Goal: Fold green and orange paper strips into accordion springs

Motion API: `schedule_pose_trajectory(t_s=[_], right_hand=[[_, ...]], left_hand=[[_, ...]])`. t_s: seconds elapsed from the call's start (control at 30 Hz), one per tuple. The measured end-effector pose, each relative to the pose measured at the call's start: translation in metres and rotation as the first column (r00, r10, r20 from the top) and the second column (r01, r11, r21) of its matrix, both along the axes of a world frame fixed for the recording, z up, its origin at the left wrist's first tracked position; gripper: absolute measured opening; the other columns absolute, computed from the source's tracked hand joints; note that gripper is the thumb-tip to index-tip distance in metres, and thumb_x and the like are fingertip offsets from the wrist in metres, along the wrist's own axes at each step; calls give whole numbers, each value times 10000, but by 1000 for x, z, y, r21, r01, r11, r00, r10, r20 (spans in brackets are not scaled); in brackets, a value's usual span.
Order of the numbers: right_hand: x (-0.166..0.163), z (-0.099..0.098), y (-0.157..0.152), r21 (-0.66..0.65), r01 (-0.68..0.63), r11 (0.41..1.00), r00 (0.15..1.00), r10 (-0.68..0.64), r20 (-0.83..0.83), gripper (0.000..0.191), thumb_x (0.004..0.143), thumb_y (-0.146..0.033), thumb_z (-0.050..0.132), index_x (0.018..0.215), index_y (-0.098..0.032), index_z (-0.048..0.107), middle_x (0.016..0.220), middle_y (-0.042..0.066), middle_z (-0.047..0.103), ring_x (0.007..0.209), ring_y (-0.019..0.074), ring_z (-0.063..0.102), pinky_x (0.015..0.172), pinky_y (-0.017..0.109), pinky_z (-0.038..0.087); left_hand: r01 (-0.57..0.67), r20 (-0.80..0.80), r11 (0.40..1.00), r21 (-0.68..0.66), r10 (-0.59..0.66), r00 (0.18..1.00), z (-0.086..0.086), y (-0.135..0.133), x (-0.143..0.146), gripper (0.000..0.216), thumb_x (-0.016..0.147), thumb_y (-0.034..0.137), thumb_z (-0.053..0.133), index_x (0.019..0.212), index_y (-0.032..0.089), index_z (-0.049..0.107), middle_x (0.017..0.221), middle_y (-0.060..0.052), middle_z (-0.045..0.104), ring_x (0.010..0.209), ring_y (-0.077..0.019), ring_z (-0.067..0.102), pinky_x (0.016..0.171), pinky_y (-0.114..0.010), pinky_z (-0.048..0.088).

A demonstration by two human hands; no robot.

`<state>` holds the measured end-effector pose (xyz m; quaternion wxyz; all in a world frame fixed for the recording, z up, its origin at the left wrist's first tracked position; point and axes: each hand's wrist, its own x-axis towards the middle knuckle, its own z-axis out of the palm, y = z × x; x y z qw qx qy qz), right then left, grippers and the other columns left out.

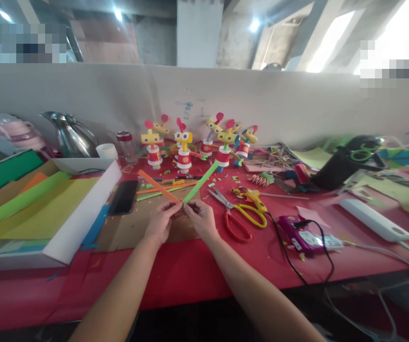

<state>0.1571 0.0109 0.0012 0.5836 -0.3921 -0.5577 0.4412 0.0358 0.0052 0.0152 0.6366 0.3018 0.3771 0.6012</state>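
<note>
My left hand point(161, 221) pinches the near end of an orange paper strip point(157, 185) that runs up and to the left. My right hand point(201, 219) pinches the near end of a green paper strip point(201, 182) that slants up and to the right. The two strip ends meet between my fingertips, above a brown cardboard sheet point(129, 228) on the red table point(176, 275). Both hands are closed in a pinch.
Scissors point(238, 213) with red and yellow handles lie right of my hands, beside a yellow glue gun point(252, 197) and a purple device point(302, 235). A black phone point(124, 197) and a white box of coloured paper point(48, 209) sit left. Several paper-cup figures point(184, 152) stand behind.
</note>
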Motion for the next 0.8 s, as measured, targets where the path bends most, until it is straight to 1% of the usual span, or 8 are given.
schedule_pose_trajectory(t_s=[0.13, 0.23, 0.27, 0.33, 0.4, 0.57, 0.7, 0.8], right_hand=[[0, -2, -1, 43, 12, 999, 997, -15, 69, 107, 769, -286, 598, 726, -189, 611, 668, 4, 628, 624, 147, 614, 587, 245, 487], [-1, -4, -2, 78, -4, 997, 998, -1, 60, 76, 772, -266, 604, 757, -199, 573, 680, -3, 611, 635, 144, 617, 595, 246, 494], [-2, -5, -3, 92, -10, 996, 999, 7, 39, 86, 759, -250, 621, 806, -205, 563, 708, -5, 615, 658, 145, 624, 615, 250, 503], [-4, -6, -3, 119, -29, 992, 999, 31, -14, 212, 729, -210, 653, 908, -218, 538, 778, -3, 626, 710, 147, 638, 664, 261, 520], [-5, -7, -3, 136, -40, 990, 998, 46, -42, 261, 718, -185, 660, 942, -223, 530, 819, 3, 631, 735, 144, 642, 697, 268, 528], [-5, -7, -3, 121, -40, 992, 999, 43, -16, 146, 745, -193, 636, 884, -204, 594, 820, 18, 650, 735, 144, 643, 721, 275, 533], [-4, -8, -1, 108, -40, 993, 998, 44, -35, 145, 740, -200, 643, 883, -198, 618, 834, 26, 662, 761, 154, 653, 739, 278, 534], [-3, -9, -1, 103, -56, 993, 998, 59, -25, 157, 729, -212, 656, 883, -197, 633, 832, 28, 666, 755, 159, 656, 732, 281, 536]], left_hand=[[16, -74, 998, -58, -21, 997, -2, 1, -1, 196, 552, 230, 824, 673, 111, 726, 606, -23, 655, 562, -74, 556, 533, -170, 410], [-11, -61, 998, -67, 7, 998, -5, 3, -4, 181, 515, 197, 832, 597, 101, 702, 552, -11, 615, 519, -63, 518, 485, -163, 378], [-28, -44, 997, -69, 25, 999, -5, 4, -5, 175, 509, 182, 831, 571, 102, 689, 536, -5, 601, 513, -62, 513, 479, -162, 376], [-61, 8, 995, -82, 62, 998, -6, 6, -6, 162, 516, 148, 820, 535, 105, 665, 515, 5, 579, 503, -58, 505, 470, -156, 374], [-69, 77, 991, -116, 78, 994, -6, 6, -6, 141, 545, 110, 797, 538, 108, 657, 517, 8, 576, 495, -53, 503, 462, -148, 373], [-15, 201, 984, -175, 51, 978, -5, 7, -5, 112, 622, 34, 732, 578, 108, 662, 544, -3, 598, 506, -56, 529, 473, -139, 400], [-20, 216, 986, -164, 55, 975, -5, 7, -4, 149, 640, 15, 719, 555, 115, 649, 533, 1, 595, 500, -56, 531, 475, -141, 409], [-14, 211, 990, -141, 44, 977, -6, 7, -4, 141, 619, 22, 742, 560, 115, 652, 543, 4, 603, 513, -56, 543, 498, -142, 425]])
